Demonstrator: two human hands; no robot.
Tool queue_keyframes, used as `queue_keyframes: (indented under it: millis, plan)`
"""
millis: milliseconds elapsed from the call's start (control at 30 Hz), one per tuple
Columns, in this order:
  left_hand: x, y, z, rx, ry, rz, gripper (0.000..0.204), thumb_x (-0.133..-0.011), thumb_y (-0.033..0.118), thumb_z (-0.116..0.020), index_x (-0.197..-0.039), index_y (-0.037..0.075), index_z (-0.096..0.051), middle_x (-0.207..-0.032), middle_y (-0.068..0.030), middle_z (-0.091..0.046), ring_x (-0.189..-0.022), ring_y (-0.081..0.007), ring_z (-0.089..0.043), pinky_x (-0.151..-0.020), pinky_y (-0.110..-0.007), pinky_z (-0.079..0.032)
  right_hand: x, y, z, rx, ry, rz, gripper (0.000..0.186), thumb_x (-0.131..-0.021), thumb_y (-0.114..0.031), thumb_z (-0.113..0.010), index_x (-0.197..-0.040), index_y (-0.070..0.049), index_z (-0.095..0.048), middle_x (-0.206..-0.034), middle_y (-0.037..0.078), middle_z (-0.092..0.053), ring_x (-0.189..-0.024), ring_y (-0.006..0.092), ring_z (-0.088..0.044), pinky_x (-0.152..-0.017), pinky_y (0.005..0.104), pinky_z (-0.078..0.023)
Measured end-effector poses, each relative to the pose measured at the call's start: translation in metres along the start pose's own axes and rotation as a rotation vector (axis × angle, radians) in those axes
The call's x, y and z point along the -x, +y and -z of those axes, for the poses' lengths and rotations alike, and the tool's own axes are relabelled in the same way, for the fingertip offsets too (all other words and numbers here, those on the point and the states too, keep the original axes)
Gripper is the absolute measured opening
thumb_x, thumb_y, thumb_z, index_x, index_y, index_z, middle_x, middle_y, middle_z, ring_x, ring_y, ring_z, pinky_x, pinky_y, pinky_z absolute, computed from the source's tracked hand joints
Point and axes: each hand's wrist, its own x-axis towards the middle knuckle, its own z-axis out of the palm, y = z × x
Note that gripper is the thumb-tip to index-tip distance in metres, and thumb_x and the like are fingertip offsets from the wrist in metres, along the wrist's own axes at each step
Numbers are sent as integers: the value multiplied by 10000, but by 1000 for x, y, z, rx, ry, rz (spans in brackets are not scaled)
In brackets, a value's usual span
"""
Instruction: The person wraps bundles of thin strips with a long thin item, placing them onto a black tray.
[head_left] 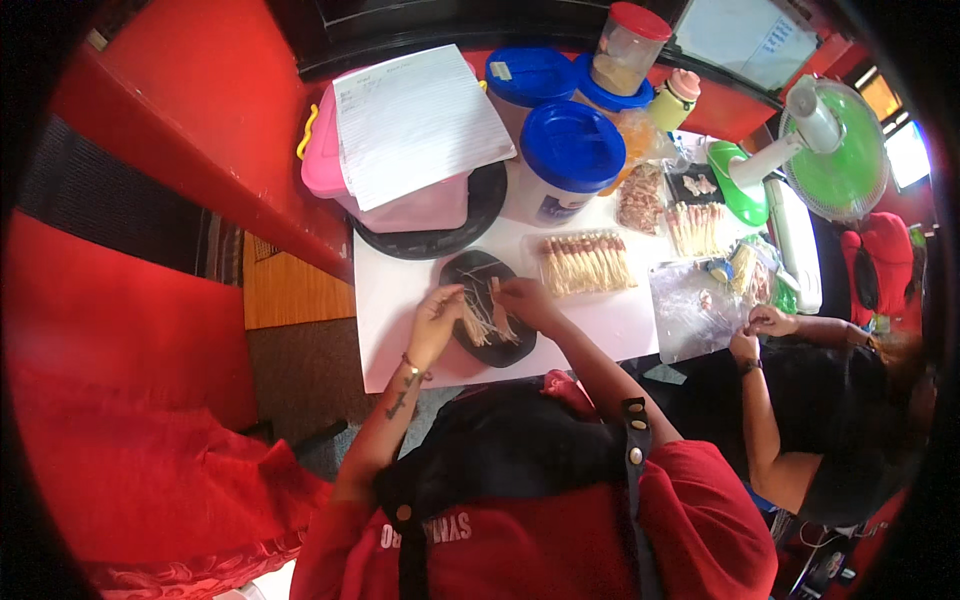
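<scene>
Over a black oval plate (492, 356), both of my hands work close together. My left hand (438, 312) is closed in a pinch on a small bundle of thin pale stems (474, 326), which look like enoki mushrooms. Between the fingers of my right hand (527, 302) is a pinkish strip of meat (499, 308), hanging down toward the plate. A few loose pale stems lie on the plate's dark surface. Just beyond my right hand, a clear tray (588, 288) holds rows of pale bundles (585, 262), each banded with a reddish strip.
Blue-lidded tubs (572, 148) and a pink box (420, 205) with paper (420, 125) on it stand at the back of the white table (400, 345). On the right, a co-worker's hands (758, 332) work over a clear sheet (690, 320), near another filled tray (697, 232) and a green fan (840, 150).
</scene>
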Motion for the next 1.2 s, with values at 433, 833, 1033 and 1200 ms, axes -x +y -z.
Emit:
queue_keyframes:
  millis: [433,833,1033,1200]
  plan:
    - [-7,18,-46,34,-206,129,149,-842,132,-600,-934,15,-612,-798,-1,-611,-649,-36,-538,-569,-162,-452,43,-29,13,-187,58,82,194,-820,-161,-595,-915,4,-630,-769,59,-628,-717,81,-534,-661,261,-446]
    - [-7,33,-40,-10,-268,102,178,-867,161,-571,-921,-7,-592,-773,-3,-591,-675,-53,-553,-607,-176,-462,52,-61,16,35,237,204,198,-740,-166,-627,-843,3,-639,-716,129,-633,-648,188,-610,-609,310,-467]
    - [-5,43,-47,-50,-256,-47,193,-881,188,-556,-854,2,-598,-712,25,-556,-591,-26,-458,-540,-170,-379,51,-73,11,113,324,231,208,-707,-204,-630,-785,-11,-624,-675,125,-617,-607,242,-605,-572,340,-462]
    - [-4,43,-49,-45,-231,-59,170,-884,170,-548,-868,7,-596,-715,31,-549,-603,-27,-463,-559,-172,-385,50,-74,10,181,356,240,225,-713,-216,-622,-791,-6,-603,-677,147,-606,-642,289,-605,-580,363,-457]
